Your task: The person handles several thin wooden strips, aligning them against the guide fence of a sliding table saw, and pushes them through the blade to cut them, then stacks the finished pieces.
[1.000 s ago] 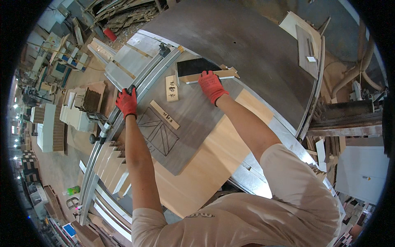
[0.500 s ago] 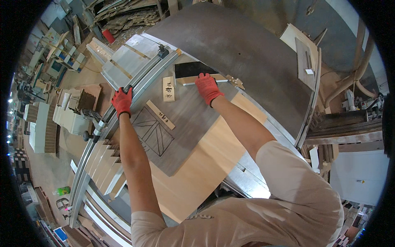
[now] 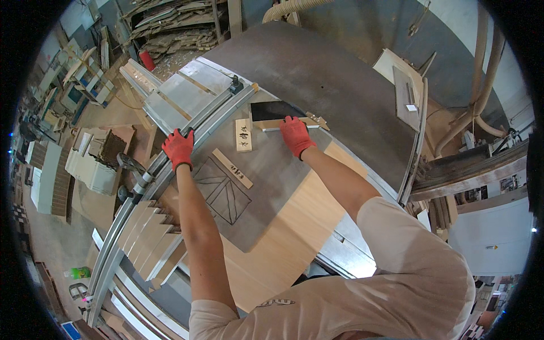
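My left hand (image 3: 179, 148), in a red work glove, rests on a long metal fence rail (image 3: 218, 111), its fingers curled over the edge. My right hand (image 3: 296, 136), gloved alike, lies over a narrow light wood strip (image 3: 269, 125) with a white edge, fingers bent onto it. Just beyond that strip is a flat black piece (image 3: 273, 110). Between my hands, a short wooden block (image 3: 243, 136) with dark handwriting and a slimmer marked stick (image 3: 233, 169) lie on a grey board (image 3: 266, 187). Dark lines are drawn on the board near my left forearm.
A pale wood panel (image 3: 294, 226) lies under the grey board. Beyond spreads a large dark tabletop (image 3: 340, 85). A clamp (image 3: 136, 168) sits on the rail, beside stacked light boards (image 3: 148, 235). Scrap wood (image 3: 175, 34) fills a rack at the back.
The whole view has shifted, so the table appears slightly lower and farther right. Both hands keep their places, the left on the rail and the right on the wood strip.
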Demonstrator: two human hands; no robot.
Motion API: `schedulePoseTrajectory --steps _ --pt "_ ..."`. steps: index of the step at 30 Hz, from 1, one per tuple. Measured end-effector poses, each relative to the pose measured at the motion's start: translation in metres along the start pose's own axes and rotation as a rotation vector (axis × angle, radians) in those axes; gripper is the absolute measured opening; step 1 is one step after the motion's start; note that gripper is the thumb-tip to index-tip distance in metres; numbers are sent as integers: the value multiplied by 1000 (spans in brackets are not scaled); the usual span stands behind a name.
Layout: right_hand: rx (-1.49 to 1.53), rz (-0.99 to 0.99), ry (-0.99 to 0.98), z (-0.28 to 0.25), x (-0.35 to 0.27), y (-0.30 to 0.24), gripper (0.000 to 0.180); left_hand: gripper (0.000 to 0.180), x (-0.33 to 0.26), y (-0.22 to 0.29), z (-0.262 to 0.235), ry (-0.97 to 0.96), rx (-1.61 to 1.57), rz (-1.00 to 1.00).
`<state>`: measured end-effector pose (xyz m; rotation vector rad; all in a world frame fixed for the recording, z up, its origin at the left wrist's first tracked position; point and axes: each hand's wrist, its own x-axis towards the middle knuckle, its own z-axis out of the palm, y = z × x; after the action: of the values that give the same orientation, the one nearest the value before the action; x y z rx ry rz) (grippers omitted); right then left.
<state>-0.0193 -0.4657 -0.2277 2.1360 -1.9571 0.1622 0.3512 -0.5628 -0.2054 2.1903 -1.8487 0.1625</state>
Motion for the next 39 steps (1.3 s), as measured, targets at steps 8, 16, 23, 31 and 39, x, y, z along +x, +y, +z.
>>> schedulePoseTrajectory --steps 8,16,23,31,39 --pt "180 -54 75 -17 -5 22 42 73 -21 -8 -8 146 -124 124" --pt "352 428 -5 -6 -23 86 83 81 -242 7 -57 185 -576 -26" --pt "281 384 -149 -26 -33 69 85 70 -323 2 -71 175 -646 -39" --pt "341 106 -14 -34 -36 44 70 66 -326 3 -63 209 -541 2" --pt "545 36 -70 -58 -98 20 58 60 -334 -6 -50 248 -612 44"
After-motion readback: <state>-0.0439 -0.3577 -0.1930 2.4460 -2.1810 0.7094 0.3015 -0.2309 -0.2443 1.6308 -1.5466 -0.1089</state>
